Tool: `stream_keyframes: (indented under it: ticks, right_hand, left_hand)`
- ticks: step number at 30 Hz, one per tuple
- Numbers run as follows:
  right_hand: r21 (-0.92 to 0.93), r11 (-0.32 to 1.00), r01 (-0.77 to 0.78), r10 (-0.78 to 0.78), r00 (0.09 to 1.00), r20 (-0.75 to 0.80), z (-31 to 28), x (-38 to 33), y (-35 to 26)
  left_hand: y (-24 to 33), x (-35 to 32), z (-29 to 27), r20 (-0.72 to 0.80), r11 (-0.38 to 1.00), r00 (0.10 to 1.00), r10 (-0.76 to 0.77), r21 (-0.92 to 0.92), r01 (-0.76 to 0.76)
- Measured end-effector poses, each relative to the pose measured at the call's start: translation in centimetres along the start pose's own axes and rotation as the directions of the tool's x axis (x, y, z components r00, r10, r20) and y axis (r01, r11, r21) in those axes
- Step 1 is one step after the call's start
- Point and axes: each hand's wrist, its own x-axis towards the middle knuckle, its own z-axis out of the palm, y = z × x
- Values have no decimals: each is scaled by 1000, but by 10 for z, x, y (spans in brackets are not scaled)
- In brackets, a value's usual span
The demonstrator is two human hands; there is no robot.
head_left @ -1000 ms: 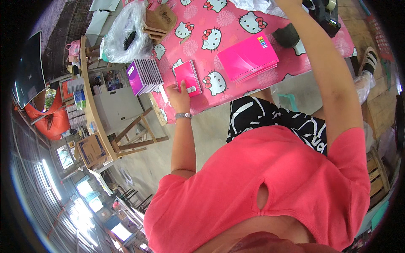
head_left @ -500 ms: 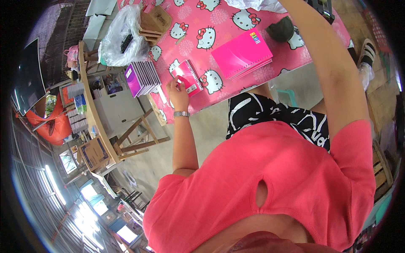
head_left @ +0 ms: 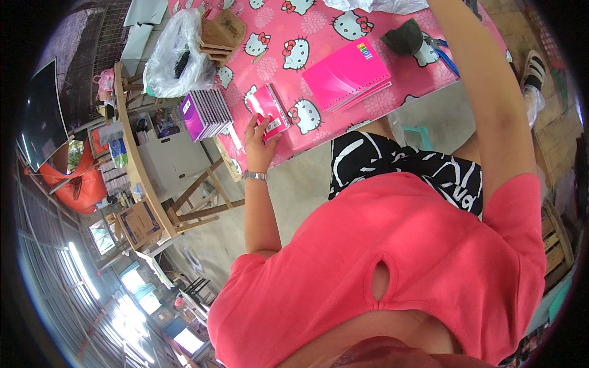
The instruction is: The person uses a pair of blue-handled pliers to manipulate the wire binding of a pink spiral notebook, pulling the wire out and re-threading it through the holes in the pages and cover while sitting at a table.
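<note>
My left hand (head_left: 259,147) rests at the near end of a small red spiral notebook (head_left: 269,105) on the table, its fingers apart and touching the cover's lower corner. Just left of it stands a row of purple spiral notebooks (head_left: 208,114), packed together with their coils showing. Toward the middle lies a stack of larger bright pink spiral notebooks (head_left: 346,76). My right forearm stretches past the upper edge, so the right hand is out of sight. Beneath that arm lie blue-handled pliers (head_left: 443,54), beside a dark rounded cup-like thing (head_left: 405,40).
A pink cartoon-cat cloth (head_left: 319,132) covers the table. At its far left are a clear plastic bag (head_left: 184,55) with a dark brush in it and a brown wooden holder (head_left: 222,34). White plastic (head_left: 377,6) lies at the far edge. A wooden-framed shelf (head_left: 144,165) stands left.
My left hand has shifted slightly nearer to me and its fingers have spread on the red notebook. My right forearm has moved a little right, uncovering the pliers.
</note>
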Motion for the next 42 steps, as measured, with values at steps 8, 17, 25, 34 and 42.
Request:
stream_keyframes:
  ticks: [8,17,25,34,42]
  right_hand:
    - [590,583,-559,287,821,494,-169,-74,-113]
    - [605,735,-306,-19,883,469,-206,-148,-106]
    - [589,746,-309,-163,774,612,-231,-158,-124]
    - [567,812,-140,-66,942,328,-216,-148,-136]
    - [610,789,-72,-164,932,323,-228,-150,-131]
  left_hand:
    - [77,31,-18,-191,984,973,128,145,-101]
    - [248,90,7,19,820,848,530,243,-518]
    - [232,106,-36,-97,820,815,571,46,-570]
    - [229,125,-13,-212,823,795,568,116,-557]
    - [236,126,-15,-155,810,796,585,60,-584]
